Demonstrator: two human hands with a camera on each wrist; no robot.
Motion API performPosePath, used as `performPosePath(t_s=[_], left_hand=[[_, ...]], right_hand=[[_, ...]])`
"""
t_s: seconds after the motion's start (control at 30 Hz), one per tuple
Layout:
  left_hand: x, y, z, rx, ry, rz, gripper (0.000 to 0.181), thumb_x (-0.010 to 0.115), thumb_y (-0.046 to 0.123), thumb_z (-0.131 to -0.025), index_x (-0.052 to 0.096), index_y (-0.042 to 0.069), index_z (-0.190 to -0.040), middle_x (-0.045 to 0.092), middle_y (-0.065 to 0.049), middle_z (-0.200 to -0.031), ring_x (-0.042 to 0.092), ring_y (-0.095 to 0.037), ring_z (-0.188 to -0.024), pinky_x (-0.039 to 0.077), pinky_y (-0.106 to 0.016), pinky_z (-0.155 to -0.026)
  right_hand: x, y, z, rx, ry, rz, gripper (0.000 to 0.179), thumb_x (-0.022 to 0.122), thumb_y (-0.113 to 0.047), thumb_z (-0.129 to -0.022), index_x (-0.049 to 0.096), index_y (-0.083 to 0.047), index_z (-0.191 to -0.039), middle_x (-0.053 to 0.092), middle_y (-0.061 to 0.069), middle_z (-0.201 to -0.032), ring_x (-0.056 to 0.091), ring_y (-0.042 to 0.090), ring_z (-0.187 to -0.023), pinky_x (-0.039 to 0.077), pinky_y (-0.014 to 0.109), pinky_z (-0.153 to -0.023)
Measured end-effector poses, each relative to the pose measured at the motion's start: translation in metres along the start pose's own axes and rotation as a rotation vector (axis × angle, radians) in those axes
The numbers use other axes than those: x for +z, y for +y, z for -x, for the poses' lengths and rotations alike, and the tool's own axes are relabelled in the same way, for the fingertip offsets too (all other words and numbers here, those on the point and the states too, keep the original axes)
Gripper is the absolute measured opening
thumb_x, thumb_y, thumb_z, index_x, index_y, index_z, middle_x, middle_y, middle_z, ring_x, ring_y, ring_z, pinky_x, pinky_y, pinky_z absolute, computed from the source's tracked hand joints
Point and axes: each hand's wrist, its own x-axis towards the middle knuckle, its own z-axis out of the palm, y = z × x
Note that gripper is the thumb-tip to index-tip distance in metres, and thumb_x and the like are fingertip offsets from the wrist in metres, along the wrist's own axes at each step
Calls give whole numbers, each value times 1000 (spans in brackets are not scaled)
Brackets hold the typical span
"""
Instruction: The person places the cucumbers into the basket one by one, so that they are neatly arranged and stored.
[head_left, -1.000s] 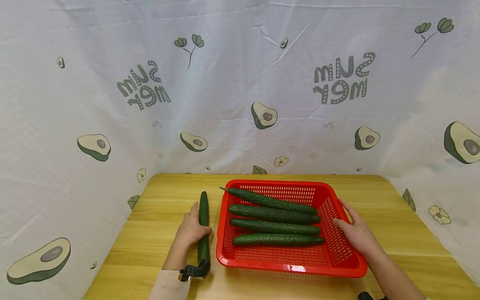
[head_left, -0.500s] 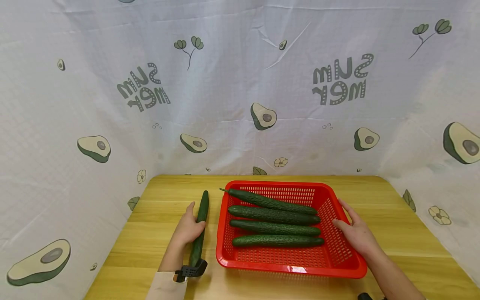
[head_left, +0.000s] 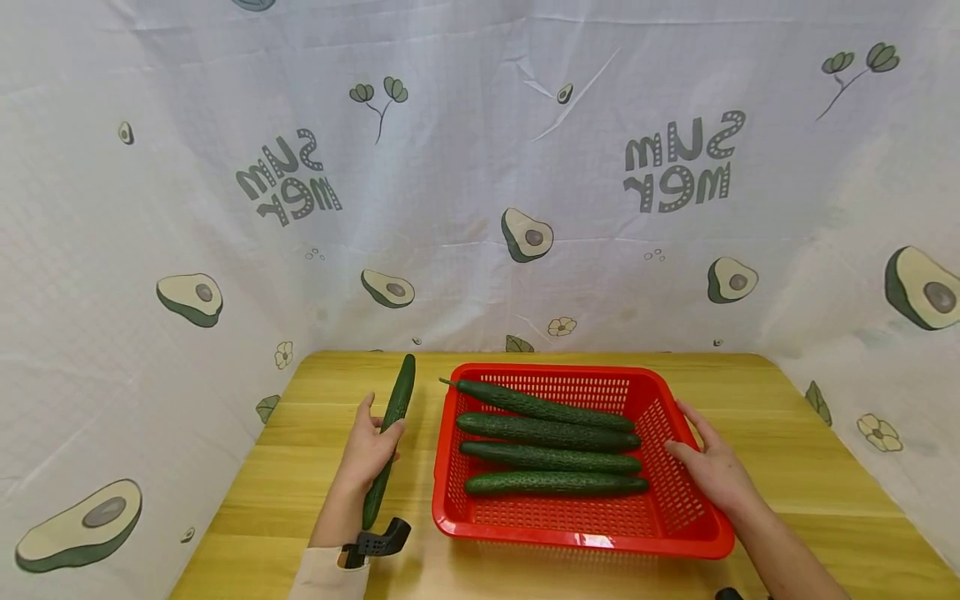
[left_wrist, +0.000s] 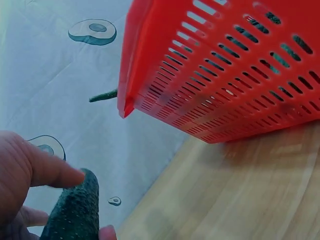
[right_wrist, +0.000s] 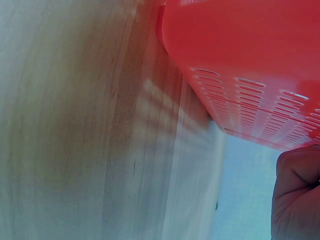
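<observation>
My left hand grips a dark green cucumber around its middle, left of the basket. The cucumber slants, its far end pointing away and to the right. In the left wrist view the thumb and fingers wrap the same cucumber. A red perforated plastic basket holds several cucumbers lying crosswise, side by side; the farthest cucumber pokes its stem over the left rim. At the basket's right rim my right hand holds on, thumb inside and fingers outside. The right wrist view shows that hand against the basket wall.
The basket stands on a wood-grain table. Behind and at both sides hangs a white cloth printed with avocados and lettering. Black camera straps sit at the wrists.
My left hand has lifted the cucumber off the table and turned it from nearly straight to a slant, drifting slightly left and away. The right hand and basket stay in place.
</observation>
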Motion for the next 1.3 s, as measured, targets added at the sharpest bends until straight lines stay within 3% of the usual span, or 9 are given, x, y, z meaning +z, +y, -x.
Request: performPosePath(t_s=[0.17, 0.4, 0.63, 0.97, 1.3], left_hand=[[-1, 5, 2, 19, 23, 25, 85, 66, 17, -98, 14, 10, -164, 41, -31, -138, 62, -24, -73, 58, -39, -67], [-2, 14, 7, 66, 35, 49, 74, 65, 16, -100, 25, 14, -162, 43, -28, -136, 58, -20, -66, 60, -46, -73], [-3, 25, 16, 108, 32, 35, 66, 64, 18, -101, 34, 16, -159, 48, -26, -131, 58, -21, -68, 59, -39, -71], [1, 44, 29, 200, -4, 11, 63, 68, 17, -99, 42, 21, -156, 52, -24, -130, 60, -22, -68, 56, -29, -64], [9, 60, 44, 284, -73, 4, 61, 69, 9, -96, 48, 23, -151, 54, -20, -125, 56, -23, -78, 58, -30, -64]], right_hand=[[1, 0, 1, 1, 3, -5, 75, 46, -26, -109, -4, -23, -166, 48, 42, -136, 74, 21, -86, 63, 43, -69], [1, 1, 0, 1, 5, -7, 75, 46, -26, -109, -4, -23, -166, 51, 42, -134, 74, 21, -85, 63, 42, -69], [1, 2, 0, 5, -1, -22, 76, 46, -27, -109, -4, -25, -166, 50, 41, -136, 74, 22, -87, 63, 44, -70], [1, 2, 0, 1, 0, -19, 76, 46, -28, -108, -4, -26, -166, 48, 42, -138, 75, 24, -88, 63, 46, -70], [1, 2, 0, -1, 3, -19, 76, 46, -26, -109, -4, -25, -166, 49, 42, -136, 75, 23, -86, 63, 44, -69]])
